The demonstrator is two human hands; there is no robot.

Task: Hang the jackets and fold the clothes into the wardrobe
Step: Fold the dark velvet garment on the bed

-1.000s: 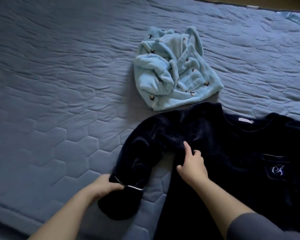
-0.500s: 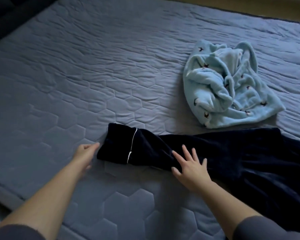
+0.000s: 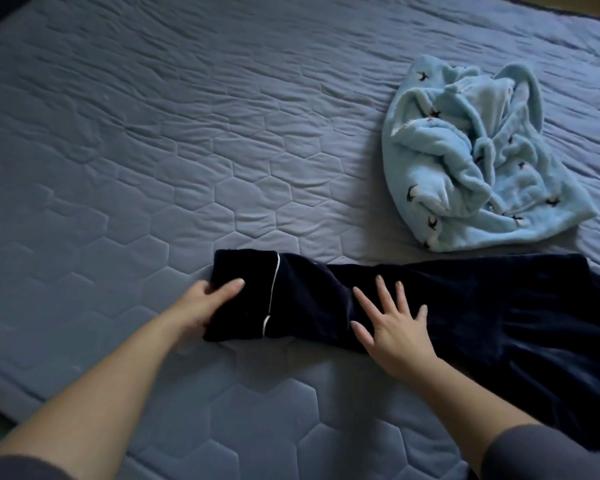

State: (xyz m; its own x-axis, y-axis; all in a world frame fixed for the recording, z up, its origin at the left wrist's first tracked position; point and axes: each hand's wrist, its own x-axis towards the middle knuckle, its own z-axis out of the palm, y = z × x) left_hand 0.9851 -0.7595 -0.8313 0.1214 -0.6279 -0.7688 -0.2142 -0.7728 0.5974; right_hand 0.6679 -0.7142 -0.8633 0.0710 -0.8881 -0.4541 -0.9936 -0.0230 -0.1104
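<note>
Head camera, looking down at the bed. The left hand has its grip on the cuff of the dark top: thumb lying on top, fingers tucked out of sight under the edge, so it's closed round the fabric. The right hand is wide open, with its fingers spread and palm flat on the sleeve, which lies straight out to the left across the bed. A thin white trim line crosses the cuff between the two hands.

Clothes count: two. One is the dark top, running off the right edge, and the other is a light blue fleece with small dark prints, crumpled in a heap just beyond the top. The bed cover is grey-blue, quilted in hexagons. Nothing lies across the sleeve except the hands.
</note>
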